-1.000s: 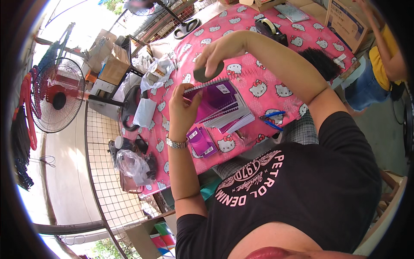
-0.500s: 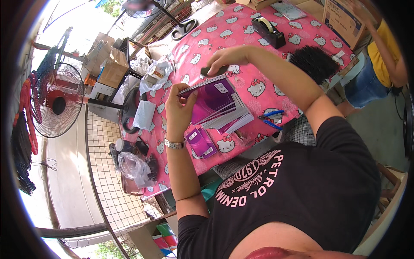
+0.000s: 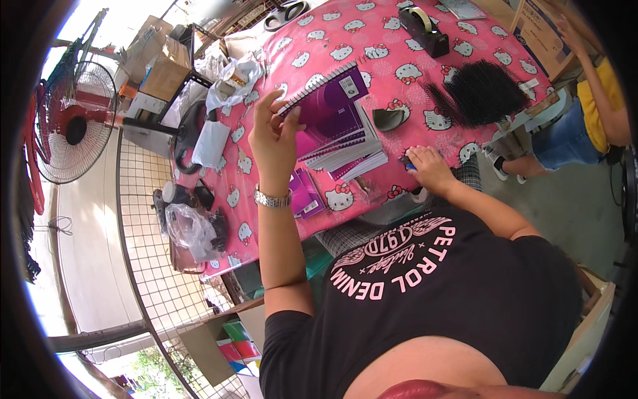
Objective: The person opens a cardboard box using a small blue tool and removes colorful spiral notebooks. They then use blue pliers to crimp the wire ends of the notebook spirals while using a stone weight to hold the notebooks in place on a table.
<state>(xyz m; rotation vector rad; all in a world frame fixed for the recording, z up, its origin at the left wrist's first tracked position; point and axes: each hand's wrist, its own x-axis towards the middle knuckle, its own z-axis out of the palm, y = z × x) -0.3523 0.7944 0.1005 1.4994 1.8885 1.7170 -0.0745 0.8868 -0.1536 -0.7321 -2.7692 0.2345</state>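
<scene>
My left hand (image 3: 276, 133) pinches the spine end of a purple spiral notebook (image 3: 332, 100), with a black coil along its top edge. Loose coil end sticks out at the far right corner. Beneath it lies a stack of similar notebooks (image 3: 352, 156) with white page edges. My right hand (image 3: 430, 167) is down near the table's front edge, its fingers curled over blue-handled pliers (image 3: 406, 161), mostly covered. A dark curved piece (image 3: 389, 119) rests on the cloth between the stack and my right hand. Smaller purple notebooks (image 3: 306, 194) lie beside my left wrist.
Black plastic coils (image 3: 484, 93) are heaped at the right, near a tape dispenser (image 3: 424, 32). Left stand a fan (image 3: 76, 130), a white packet (image 3: 211, 144) and a plastic bag (image 3: 189, 229). A person in yellow (image 3: 601, 93) stands by a cardboard box (image 3: 541, 36).
My right hand has left the notebook's coil, put down the dark curved piece, and moved nearer me onto the blue pliers. My left hand keeps hold of the notebook.
</scene>
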